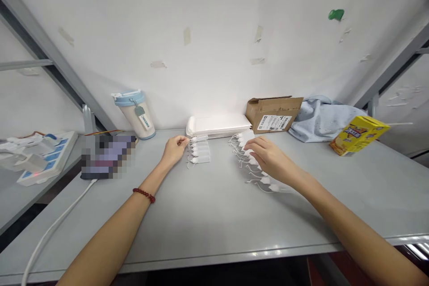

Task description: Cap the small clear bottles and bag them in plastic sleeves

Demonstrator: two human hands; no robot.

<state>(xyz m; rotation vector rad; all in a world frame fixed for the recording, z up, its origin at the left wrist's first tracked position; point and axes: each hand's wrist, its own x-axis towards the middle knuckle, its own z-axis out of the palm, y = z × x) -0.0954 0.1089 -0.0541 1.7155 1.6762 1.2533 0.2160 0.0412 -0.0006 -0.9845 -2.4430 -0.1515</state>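
Nearest you on the grey table point(201, 223), a longer column of small white tags with strings point(265, 180) lies by your right hand point(273, 159), its fingers curled over them; whether they grip one, I cannot tell. Farther in, your left hand point(174, 149) has thumb and fingertips together beside a shorter column of tags point(201, 153), its hold unclear. Behind lies a flat white stack point(217, 125), beside a cardboard box point(275, 116).

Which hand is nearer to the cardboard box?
Right. The right hand is in front of the cardboard box, at the right-hand tags; the left hand is well left of it, by the left tag row.
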